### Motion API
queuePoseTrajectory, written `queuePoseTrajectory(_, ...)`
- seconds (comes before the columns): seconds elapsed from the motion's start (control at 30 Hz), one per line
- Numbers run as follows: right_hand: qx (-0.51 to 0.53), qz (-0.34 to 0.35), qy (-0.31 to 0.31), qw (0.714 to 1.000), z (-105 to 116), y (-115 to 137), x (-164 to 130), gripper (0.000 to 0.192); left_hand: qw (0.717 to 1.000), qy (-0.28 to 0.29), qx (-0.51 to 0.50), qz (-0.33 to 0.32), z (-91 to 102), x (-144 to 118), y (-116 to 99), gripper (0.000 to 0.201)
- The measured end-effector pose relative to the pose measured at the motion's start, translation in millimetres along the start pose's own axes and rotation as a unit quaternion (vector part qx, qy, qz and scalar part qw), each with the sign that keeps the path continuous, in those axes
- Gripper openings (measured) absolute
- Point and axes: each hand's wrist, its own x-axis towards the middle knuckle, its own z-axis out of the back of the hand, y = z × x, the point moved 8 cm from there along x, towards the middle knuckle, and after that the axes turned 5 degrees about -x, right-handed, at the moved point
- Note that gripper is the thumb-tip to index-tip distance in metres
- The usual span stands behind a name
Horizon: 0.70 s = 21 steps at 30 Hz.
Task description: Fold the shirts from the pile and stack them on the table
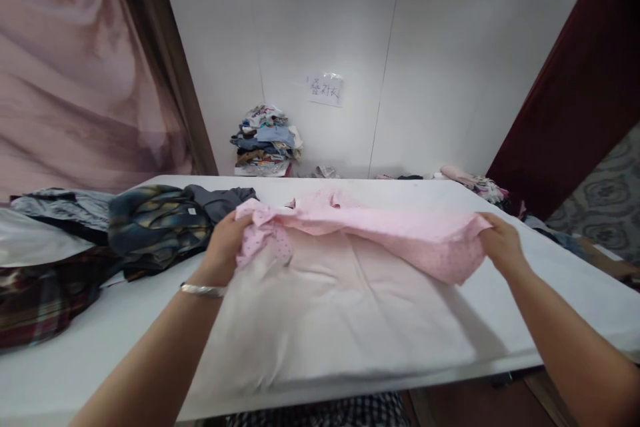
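A pink shirt (430, 240) with small dark dots is stretched between my two hands over the white table. My left hand (227, 240), with a silver bracelet at the wrist, grips its bunched left end. At the right, my right hand (503, 243) pinches a corner of the cloth. The edge between the hands is lifted and sags slightly in the middle. What looks like the collar lies toward the far side. Below the lifted edge is pale, wrinkled cloth; I cannot tell whether it belongs to the shirt or the table cover.
The white table (565, 293) reaches back to a pale wall. At left lie crumpled garments, including a dark plaid one (155, 227). A stack of folded clothes (267, 140) stands at the back, below and left of a handwritten paper (326, 89). More clothes (490, 190) lie along the right edge.
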Motion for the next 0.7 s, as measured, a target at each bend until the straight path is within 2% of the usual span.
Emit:
queuePoseTrajectory(0.03, 0.027, -0.022, -0.029, 0.999, 9, -1, 6, 0.048, 0.999, 0.001, -0.051, 0.001, 7.2, -9, -11, 0.050)
queuePoseTrajectory(0.1, 0.056, -0.043, -0.024, 0.997, 13, -4, 7, 0.051, 0.997, 0.002, -0.082, 0.007, 19.0, -30, -26, 0.053)
queuePoseTrajectory(0.23, 0.040, -0.037, 0.093, 0.994, -8, -21, -16, 0.042, 0.998, -0.057, -0.025, 0.020, 41.5, -71, -33, 0.045)
queuePoseTrajectory(0.3, 0.032, -0.040, 0.138, 0.989, -15, -37, -29, 0.035, 0.997, -0.080, -0.006, 0.016, 47.0, -83, -32, 0.041)
queuePoseTrajectory(0.37, 0.008, -0.032, 0.180, 0.983, -20, -53, -40, 0.032, 0.997, -0.079, 0.007, 0.007, 47.7, -85, -29, 0.039)
queuePoseTrajectory(0.53, -0.105, 0.042, 0.274, 0.955, -24, -77, -54, 0.033, 0.989, -0.072, 0.121, -0.045, 52.9, -61, -12, 0.038)
queuePoseTrajectory(0.63, -0.177, 0.026, 0.327, 0.928, -38, -83, -46, 0.030, 0.987, -0.040, 0.157, 0.005, 44.1, -25, 18, 0.035)
queuePoseTrajectory(0.7, -0.221, -0.014, 0.364, 0.905, -56, -74, -31, 0.022, 0.989, -0.031, 0.139, 0.039, 29.2, 3, 31, 0.032)
